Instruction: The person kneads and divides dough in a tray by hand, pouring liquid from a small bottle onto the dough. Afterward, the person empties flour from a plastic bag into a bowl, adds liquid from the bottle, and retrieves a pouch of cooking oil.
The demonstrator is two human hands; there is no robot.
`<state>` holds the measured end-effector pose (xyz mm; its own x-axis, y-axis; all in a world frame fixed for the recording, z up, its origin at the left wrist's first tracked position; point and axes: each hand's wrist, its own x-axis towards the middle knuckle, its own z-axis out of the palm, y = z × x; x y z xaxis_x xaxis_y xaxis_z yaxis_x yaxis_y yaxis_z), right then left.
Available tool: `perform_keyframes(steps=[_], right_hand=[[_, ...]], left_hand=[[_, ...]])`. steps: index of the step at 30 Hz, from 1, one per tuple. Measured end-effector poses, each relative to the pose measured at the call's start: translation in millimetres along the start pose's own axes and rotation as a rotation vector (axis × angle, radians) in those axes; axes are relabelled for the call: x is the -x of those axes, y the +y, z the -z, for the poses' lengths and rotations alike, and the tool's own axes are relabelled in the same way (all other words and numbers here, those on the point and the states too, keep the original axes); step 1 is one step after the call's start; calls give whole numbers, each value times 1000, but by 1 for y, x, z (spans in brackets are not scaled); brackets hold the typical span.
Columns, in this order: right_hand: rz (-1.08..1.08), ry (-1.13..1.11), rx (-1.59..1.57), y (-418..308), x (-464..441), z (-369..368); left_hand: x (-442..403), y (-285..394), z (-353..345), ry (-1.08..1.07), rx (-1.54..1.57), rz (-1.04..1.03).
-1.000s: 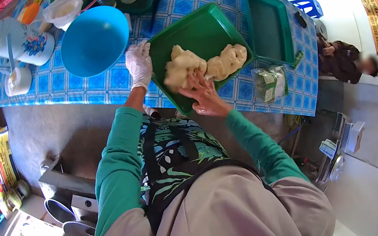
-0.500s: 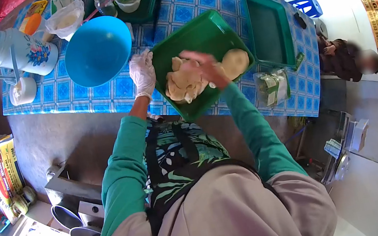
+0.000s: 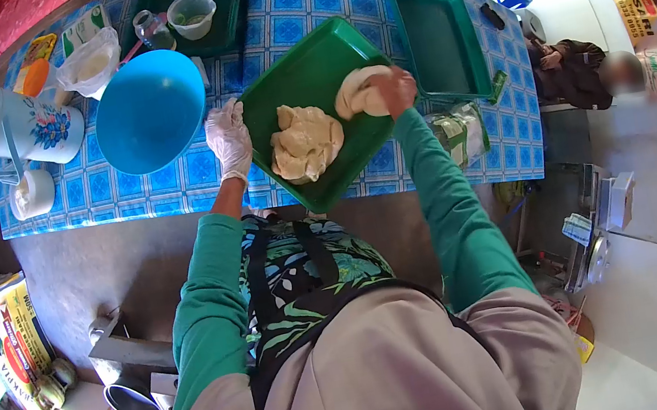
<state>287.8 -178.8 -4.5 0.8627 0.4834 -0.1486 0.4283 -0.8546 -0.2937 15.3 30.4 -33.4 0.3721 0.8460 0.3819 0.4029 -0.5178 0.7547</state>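
A green tray (image 3: 318, 40) lies tilted at the table's front edge. My left hand (image 3: 229, 139), in a clear plastic glove, is closed at the tray's left rim. A lumpy, folded mass of pale dough (image 3: 306, 141) rests in the tray's near left part. Farther right sits a smoother, rounder piece of dough (image 3: 360, 93). My right hand (image 3: 398, 92) grips that piece by its right edge; motion blurs the fingers somewhat.
Left of the tray stands a blue bowl (image 3: 150, 113), with a flowered thermos (image 3: 29, 129) beyond it. Another green tray (image 3: 440, 39) and a plastic packet (image 3: 460, 135) lie to the right. A person (image 3: 575, 68) sits at the far right.
My right hand has moved right, from over the lumpy dough to the rounder piece, which now looks stretched and folded. The whole view has shifted slightly.
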Motion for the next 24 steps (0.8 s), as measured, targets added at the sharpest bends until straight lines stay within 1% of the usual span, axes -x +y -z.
perform_keyframes(steps=[2,3,4,6,7,9,10,11,13,14,15,16,17,19,20,21,23,24], right_hand=[[678,497,-140,45,4,-10],[688,496,-140,37,12,-9],[623,543,-161,23,22,-15],[458,626,-208,-8,65,-35],[356,671,-226,-18,87,-40],[261,728,-230,-16,89,-29],[480,367,-420,-4,86,-12],[681,-12,-603,8,81,6],[432,-28,-46,-34,71,111],[397,176,-108,-62,75,145],[438,444,-265,-92,79,164],[479,715,-420,-117,81,169],[480,719,-418,-124,71,154],[929,869,-54,-118,46,91],[852,631,159,-100,51,30],[763,389,364,-84,58,-13],[558,123,246,-83,63,-15],[565,123,249,-83,54,-15]], left_hand=[[-1,4,1,10,19,0],[-2,5,0,26,30,3],[-5,5,0,42,26,8],[-1,-1,0,20,-122,-60],[2,-3,0,6,-123,-67],[-1,5,-4,57,67,-34],[-2,4,1,-22,-47,-29],[0,2,-1,-24,-49,-25],[-1,-4,-5,-31,-67,-14],[-2,-1,-2,-55,-88,3],[-1,0,0,-62,-86,1],[-1,2,1,-63,-57,18],[-2,4,1,-61,-29,36],[-1,1,-3,-25,-3,4],[0,-1,-4,11,21,-25],[1,-2,-3,11,22,-25],[-1,-1,-2,0,27,-29],[0,0,-2,-7,19,-29]])
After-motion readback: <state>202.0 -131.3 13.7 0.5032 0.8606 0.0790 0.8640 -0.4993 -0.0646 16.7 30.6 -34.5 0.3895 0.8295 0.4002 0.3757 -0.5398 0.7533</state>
